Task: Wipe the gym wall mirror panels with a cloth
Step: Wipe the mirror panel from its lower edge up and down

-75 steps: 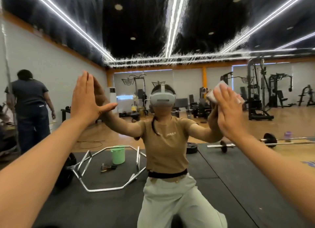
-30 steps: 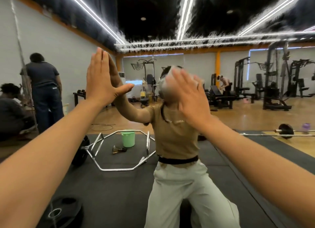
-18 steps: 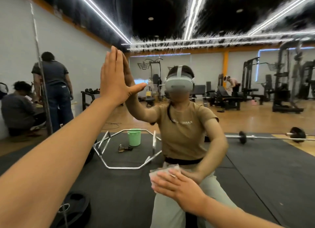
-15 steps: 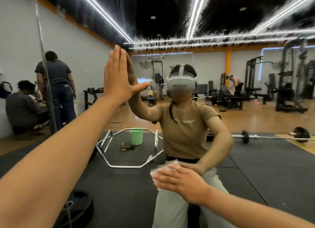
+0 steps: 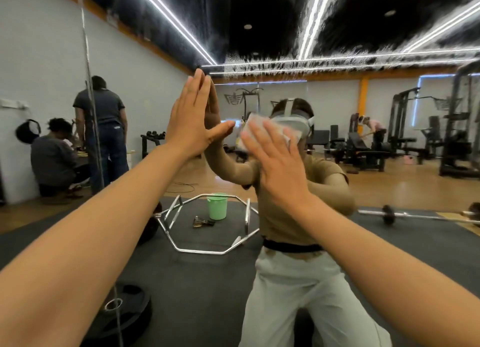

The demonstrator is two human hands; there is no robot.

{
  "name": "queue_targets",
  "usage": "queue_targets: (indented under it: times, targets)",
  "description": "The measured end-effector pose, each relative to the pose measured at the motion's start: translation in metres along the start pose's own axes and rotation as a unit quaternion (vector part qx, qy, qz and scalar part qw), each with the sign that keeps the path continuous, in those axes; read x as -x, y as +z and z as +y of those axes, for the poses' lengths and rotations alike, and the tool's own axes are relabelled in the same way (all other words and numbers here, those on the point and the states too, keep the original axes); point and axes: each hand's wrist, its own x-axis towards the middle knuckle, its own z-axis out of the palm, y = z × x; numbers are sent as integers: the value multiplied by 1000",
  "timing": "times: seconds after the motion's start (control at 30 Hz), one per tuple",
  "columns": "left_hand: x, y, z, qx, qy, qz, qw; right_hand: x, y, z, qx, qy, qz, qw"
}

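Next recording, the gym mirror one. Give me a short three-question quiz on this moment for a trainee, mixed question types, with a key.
1. True or false: the left hand lies flat on the mirror with straight fingers and holds nothing.
2. Which hand presses the cloth to the glass? A) left B) right C) both
3. Fill in: in the reflection, the green bucket stands inside the metal ___ bar lying on the dark mat.

Key
1. True.
2. B: the right hand covers the cloth with spread, straight fingers.
3. Hex.
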Motion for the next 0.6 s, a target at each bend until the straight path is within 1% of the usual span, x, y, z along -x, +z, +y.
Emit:
queue_targets:
  times: [0.1, 0.17, 0.2, 0.27, 0.3, 0.33, 0.37, 0.4, 0.43, 0.5, 0.53, 0.6]
  targets:
    - [25, 7, -8, 6, 23, 40, 999, 75, 18, -30, 5, -117, -82, 990]
    - [69, 25, -14, 35, 13, 68, 997, 139, 25, -51, 22, -207, -150, 967]
    - [99, 38, -17, 47, 5, 68, 997, 171, 28, -59, 40, -254, -185, 949]
    - [168, 67, -21, 56, -10, 41, 998, 228, 31, -69, 93, -338, -267, 898]
    - [203, 82, -22, 62, -17, 20, 998, 248, 29, -72, 112, -365, -308, 872]
    - [235, 96, -21, 70, -25, -5, 997, 261, 27, -74, 122, -379, -339, 852]
    - [264, 107, -19, 77, -32, -28, 996, 268, 26, -75, 125, -387, -353, 843]
    - [288, 117, -16, 80, -38, -48, 995, 268, 26, -74, 122, -389, -349, 843]
    - [305, 125, -13, 79, -42, -62, 994, 264, 26, -71, 111, -388, -329, 854]
    - [325, 136, -9, 78, -54, -83, 992, 241, 26, -59, 58, -350, -253, 900]
    - [328, 139, -9, 80, -62, -89, 991, 219, 22, -51, 26, -305, -219, 927]
    - [328, 143, -8, 87, -75, -93, 989, 162, 9, -28, -27, -178, -138, 974]
